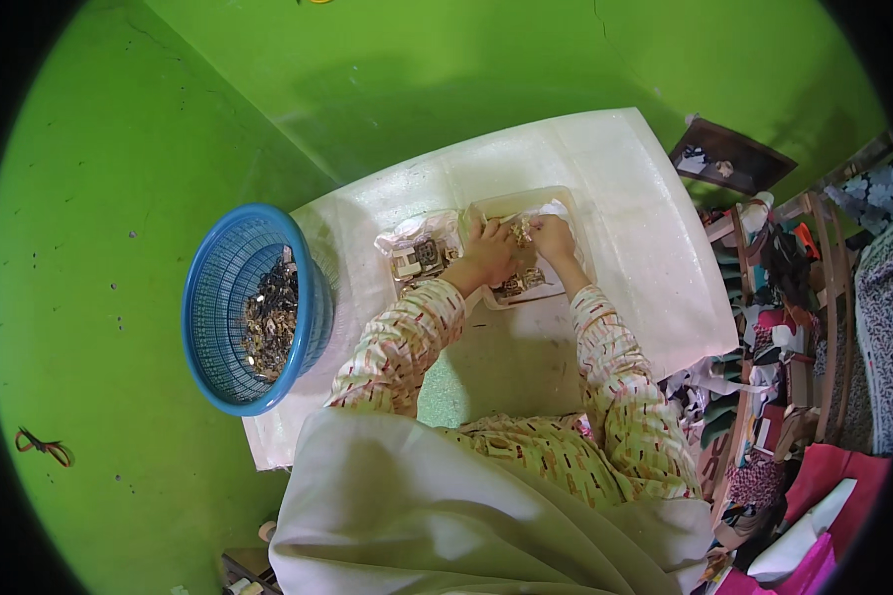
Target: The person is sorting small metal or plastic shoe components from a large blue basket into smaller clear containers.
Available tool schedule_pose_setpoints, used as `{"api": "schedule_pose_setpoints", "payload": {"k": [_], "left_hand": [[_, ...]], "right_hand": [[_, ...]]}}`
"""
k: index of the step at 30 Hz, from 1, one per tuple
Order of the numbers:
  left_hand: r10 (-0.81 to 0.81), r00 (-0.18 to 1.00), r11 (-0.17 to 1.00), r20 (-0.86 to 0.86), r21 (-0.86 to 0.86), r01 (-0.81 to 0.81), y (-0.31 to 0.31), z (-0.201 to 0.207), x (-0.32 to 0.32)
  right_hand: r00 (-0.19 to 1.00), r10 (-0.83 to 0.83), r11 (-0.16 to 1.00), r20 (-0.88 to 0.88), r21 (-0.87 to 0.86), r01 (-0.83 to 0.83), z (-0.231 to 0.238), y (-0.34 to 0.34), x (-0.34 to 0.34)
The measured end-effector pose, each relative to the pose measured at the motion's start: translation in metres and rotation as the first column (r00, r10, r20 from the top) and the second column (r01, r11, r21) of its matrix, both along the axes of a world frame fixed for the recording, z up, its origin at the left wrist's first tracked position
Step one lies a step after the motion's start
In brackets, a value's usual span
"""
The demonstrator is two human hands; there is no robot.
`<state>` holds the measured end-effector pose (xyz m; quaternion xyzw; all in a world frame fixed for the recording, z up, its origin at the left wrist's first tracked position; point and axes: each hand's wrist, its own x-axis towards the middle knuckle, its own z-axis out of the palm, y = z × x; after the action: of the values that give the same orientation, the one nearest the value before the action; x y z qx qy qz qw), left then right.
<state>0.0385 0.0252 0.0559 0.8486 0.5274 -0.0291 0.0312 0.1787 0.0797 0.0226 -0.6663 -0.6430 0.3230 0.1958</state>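
Observation:
My left hand [490,254] reaches over the near-left side of a clear plastic box [581,230], its fingers apart and resting at the box's edge. Inside the box, white paper lines small gold-coloured metal pieces [518,282]. My right hand [553,238] is over the box's right half with fingers curled in a pinch; whatever is between them is too small to make out. Left of the box sits a second container [395,236] lined with white wrapping, holding larger metal pieces like buckles [419,260].
A blue plastic basket [196,327] with a heap of mixed small metal pieces [270,322] leans at the table's left edge. The table [655,268] has a pale cover. Beyond it stand green walls [446,69], a dark tray [764,164] and a cluttered rack [824,327] at right.

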Motion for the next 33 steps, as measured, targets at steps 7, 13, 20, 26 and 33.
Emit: {"api": "schedule_pose_setpoints", "payload": {"k": [7, 13, 20, 26, 33], "left_hand": [[-0.042, 0.993, 0.99, -0.113, -0.138, 0.026, 0.034, -0.017, 0.015], [-0.092, 0.972, 0.989, -0.218, -0.137, 0.063, 0.042, -0.019, 0.017], [-0.13, 0.969, 0.987, -0.212, -0.12, 0.106, 0.042, -0.023, 0.016], [-0.167, 0.954, 0.982, -0.25, -0.129, 0.138, 0.045, -0.017, 0.017], [-0.149, 0.96, 0.982, -0.237, -0.151, 0.115, 0.048, -0.019, 0.013]], "right_hand": [[0.997, -0.036, 0.999, 0.065, -0.013, 0.037, -0.003, 0.014, 0.001], [0.999, -0.026, 0.999, 0.033, 0.044, 0.025, -0.003, 0.021, -0.002], [0.993, -0.045, 0.999, 0.113, 0.02, 0.044, -0.017, 0.026, -0.004], [0.987, -0.034, 0.997, 0.155, 0.069, 0.023, -0.025, 0.03, -0.005], [0.986, 0.022, 0.997, 0.167, 0.07, -0.034, -0.017, 0.028, -0.009]]}}
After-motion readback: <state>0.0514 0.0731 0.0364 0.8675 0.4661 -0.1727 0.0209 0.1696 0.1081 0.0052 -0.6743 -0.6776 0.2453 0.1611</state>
